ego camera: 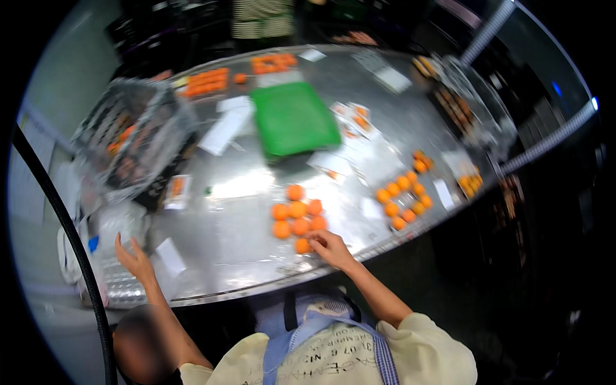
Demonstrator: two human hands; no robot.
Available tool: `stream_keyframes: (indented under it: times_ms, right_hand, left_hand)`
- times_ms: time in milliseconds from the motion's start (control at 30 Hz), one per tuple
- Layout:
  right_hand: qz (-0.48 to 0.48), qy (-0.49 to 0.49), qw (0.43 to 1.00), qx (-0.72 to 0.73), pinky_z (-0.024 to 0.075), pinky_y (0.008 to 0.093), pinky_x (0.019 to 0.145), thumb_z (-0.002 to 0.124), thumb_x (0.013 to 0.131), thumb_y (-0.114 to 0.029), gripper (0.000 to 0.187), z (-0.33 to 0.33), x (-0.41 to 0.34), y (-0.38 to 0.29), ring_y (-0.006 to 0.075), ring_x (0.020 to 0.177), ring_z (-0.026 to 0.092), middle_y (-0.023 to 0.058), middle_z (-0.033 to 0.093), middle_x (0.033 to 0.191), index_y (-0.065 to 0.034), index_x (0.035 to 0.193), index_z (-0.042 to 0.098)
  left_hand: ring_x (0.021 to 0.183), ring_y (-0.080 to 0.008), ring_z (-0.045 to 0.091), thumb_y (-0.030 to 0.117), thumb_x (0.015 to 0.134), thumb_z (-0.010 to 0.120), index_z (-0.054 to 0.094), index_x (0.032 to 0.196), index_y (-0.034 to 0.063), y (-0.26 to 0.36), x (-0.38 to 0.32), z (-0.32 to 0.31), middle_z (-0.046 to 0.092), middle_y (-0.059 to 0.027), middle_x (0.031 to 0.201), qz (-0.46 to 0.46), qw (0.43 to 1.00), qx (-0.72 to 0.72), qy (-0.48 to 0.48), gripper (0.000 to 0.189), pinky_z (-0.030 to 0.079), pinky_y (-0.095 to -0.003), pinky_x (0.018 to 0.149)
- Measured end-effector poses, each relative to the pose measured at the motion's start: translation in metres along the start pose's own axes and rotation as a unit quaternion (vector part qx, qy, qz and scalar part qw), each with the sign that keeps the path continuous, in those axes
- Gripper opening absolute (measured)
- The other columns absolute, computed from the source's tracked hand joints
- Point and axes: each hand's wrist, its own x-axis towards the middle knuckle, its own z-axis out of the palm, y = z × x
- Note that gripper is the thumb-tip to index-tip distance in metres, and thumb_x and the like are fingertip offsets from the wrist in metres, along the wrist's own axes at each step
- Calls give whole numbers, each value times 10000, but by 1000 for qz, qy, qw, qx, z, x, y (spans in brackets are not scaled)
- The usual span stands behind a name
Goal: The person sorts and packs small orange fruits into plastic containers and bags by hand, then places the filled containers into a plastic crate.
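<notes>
My right hand (329, 248) is at the front of a cluster of round orange fruits (298, 210). Its fingertips meet the right edge of the nearest orange fruit (302, 246), which lies on the metal table (231, 262); whether they grip it I cannot tell. Off to the left, my left hand (136, 263) is raised with fingers apart and nothing in it. Close to it are clear plastic packaging (122, 222) and a stack of clear plastic trays (127, 288). A white paper slip (171, 256) lies to the right of that hand.
A green plastic tray (296, 118) stands mid-table. More orange fruits (403, 183) form a ring at right. A plastic-lined crate (139, 139) sits at left, another lined crate (455, 108) at far right. A black cable (62, 211) crosses the left side. Another person (262, 21) stands beyond the table.
</notes>
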Motion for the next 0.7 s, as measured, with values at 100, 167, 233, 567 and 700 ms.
stream_keyframes:
  times_ms: [100,167,233,567,700]
  right_hand:
    - [51,-1,999,2,461,247,606,533,833,-114,181,-61,-42,17,119,649,574,67,612,806,-11,978,566]
    - [58,20,998,-2,463,248,597,527,835,-109,173,-101,-71,28,122,636,575,56,608,788,-14,973,572]
    - [83,39,996,-9,464,248,592,527,834,-105,170,-136,-96,35,121,632,576,51,608,783,-15,970,575]
    - [118,152,980,56,467,229,626,525,837,-84,180,-276,-116,75,89,665,570,48,607,804,-4,992,573]
    - [108,188,971,98,465,221,651,515,853,-90,238,-317,-99,72,86,696,569,56,597,847,-7,1076,534]
  left_hand:
    - [975,-218,505,112,860,514,450,1181,20,91,-68,13,488,-104,1152,-66,964,-254,-34,340,408,-321,826]
    - [933,-169,510,66,844,526,455,1164,15,150,-118,30,489,-87,1134,-96,939,-315,-96,332,428,-275,769]
    - [893,-138,518,37,833,533,460,1151,13,199,-168,43,497,-80,1114,-121,910,-365,-155,327,439,-243,730]
    - [745,-118,568,-9,817,521,473,1097,2,404,-263,88,558,-99,968,-155,748,-512,-393,285,485,-233,635]
    - [742,-111,565,-12,816,511,484,1079,10,498,-290,120,558,-81,955,-144,652,-561,-490,265,479,-225,643]
